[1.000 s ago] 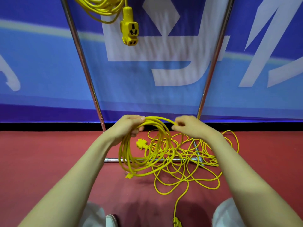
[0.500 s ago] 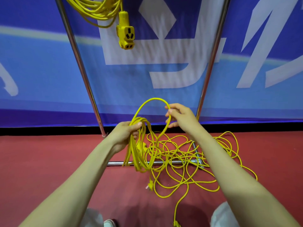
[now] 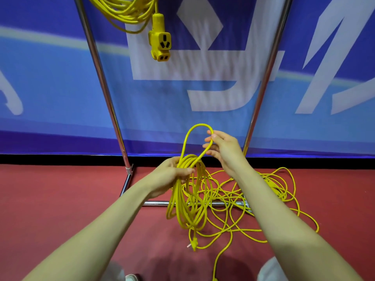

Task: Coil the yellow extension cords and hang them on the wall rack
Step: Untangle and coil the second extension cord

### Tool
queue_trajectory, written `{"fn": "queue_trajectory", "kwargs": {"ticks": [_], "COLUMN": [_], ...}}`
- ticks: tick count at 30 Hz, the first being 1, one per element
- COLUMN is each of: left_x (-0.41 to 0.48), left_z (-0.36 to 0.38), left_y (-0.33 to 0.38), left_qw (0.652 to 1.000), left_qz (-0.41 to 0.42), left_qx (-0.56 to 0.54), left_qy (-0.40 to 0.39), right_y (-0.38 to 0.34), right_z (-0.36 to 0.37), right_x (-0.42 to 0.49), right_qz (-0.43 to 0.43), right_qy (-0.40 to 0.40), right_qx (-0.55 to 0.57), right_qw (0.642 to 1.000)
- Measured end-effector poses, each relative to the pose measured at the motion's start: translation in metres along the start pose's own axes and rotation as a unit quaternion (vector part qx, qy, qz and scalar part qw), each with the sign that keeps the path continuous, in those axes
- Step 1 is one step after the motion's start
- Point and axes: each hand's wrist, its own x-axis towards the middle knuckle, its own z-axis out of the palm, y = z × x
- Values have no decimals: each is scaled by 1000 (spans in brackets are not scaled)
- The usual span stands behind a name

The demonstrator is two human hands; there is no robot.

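— Gripping what, as shown, is the left hand (image 3: 172, 176)?
— The coil (image 3: 188, 201). Fingers and thumb are curled round the top of the gathered yellow turns, which hang down from the hand above the red floor (image 3: 50, 199). A plug (image 3: 193, 243) dangles at the bottom of the bundle.
— And the right hand (image 3: 225, 152)?
— It is raised just above and to the right of the left hand. It pinches a loop (image 3: 192, 130) of the same cord at the fingertips, with the fingers partly bent. The loop arches up from the coil.
— Where does the remaining cord lie?
— The loose cord (image 3: 263, 199) lies in a tangle on the floor, partly over the base bar (image 3: 156, 203) of the rack and near the foot of the right pole (image 3: 267, 67).
— Is anything on the rack?
— A second coiled cord (image 3: 125, 13) hangs at the upper left, beside the left pole (image 3: 101, 78). Its socket (image 3: 160, 42) hangs below it, in front of the blue banner (image 3: 50, 78).
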Motion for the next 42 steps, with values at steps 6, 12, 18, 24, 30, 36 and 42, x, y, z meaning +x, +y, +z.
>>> {"fn": "queue_trajectory", "kwargs": {"ticks": [6, 12, 18, 24, 30, 36, 42], "left_x": [3, 1, 0, 2, 0, -1, -2], "left_z": [1, -6, -8, -12, -16, -19, -9], "left_y": [14, 25, 26, 27, 21, 12, 13], "left_qw": [989, 982, 982, 982, 994, 973, 926], "left_qz": [34, 48, 51, 62, 10, 14, 66], "left_qx": [-115, -150, -152, -136, 11, 203, 364], "left_qy": [81, 105, 100, 112, 112, 112, 82], "right_y": [22, 68, 73, 61, 22, -4, -6], "right_z": [8, 11, 12, 0, -10, -18, -20], "right_x": [-2, -18, -18, -16, -12, -10, -12], "right_qz": [45, 4, -39, -92, -189, -225, -211], "right_qy": [-52, -291, -226, -177, -23, 36, -3], "right_qx": [-220, -474, -496, -480, -379, -363, -421], "right_qw": [973, 831, 838, 855, 906, 904, 882]}}
